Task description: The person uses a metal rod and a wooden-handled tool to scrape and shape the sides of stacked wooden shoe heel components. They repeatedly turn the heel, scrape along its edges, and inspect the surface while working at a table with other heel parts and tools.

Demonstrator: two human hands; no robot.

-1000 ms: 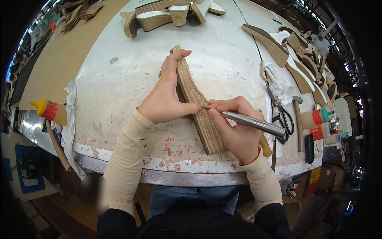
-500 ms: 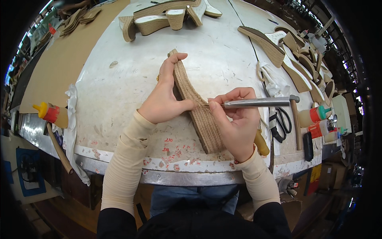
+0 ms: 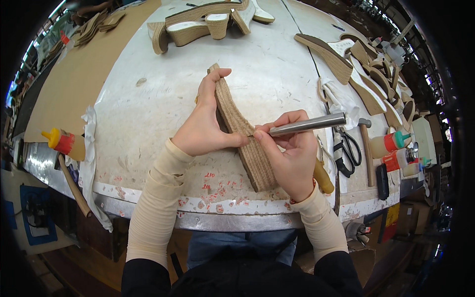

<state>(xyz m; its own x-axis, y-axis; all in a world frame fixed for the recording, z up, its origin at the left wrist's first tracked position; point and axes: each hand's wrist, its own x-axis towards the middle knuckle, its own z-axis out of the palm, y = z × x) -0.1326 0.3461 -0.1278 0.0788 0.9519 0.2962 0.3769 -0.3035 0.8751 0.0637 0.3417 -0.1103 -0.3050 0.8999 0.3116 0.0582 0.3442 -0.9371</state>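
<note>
A wedge shoe sole [image 3: 259,166] wrapped in braided jute stands tilted on the worktable, its thick heel end toward me. My left hand [image 3: 208,116] grips its upper part, fingers over the far end and thumb pressed on the jute side. My right hand [image 3: 292,158] pinches a slim metal tool with a silver cylindrical handle [image 3: 311,123]. The tool's thin tip meets the jute beside my left thumb; the exact tip shape is too small to tell. My right fingers are close against the sole's side.
Several jute wedges [image 3: 188,32] stand at the back, and more soles [image 3: 368,86] pile up at the right. Black scissors [image 3: 350,153], a hammer [image 3: 367,153] and a green-capped bottle [image 3: 391,144] lie right. At left are a yellow-capped bottle [image 3: 67,142] and a wooden handle [image 3: 74,185].
The silver handle's outer end has swung slightly upward and toward me, with my right hand turning a little. The sole has barely shifted in my left hand.
</note>
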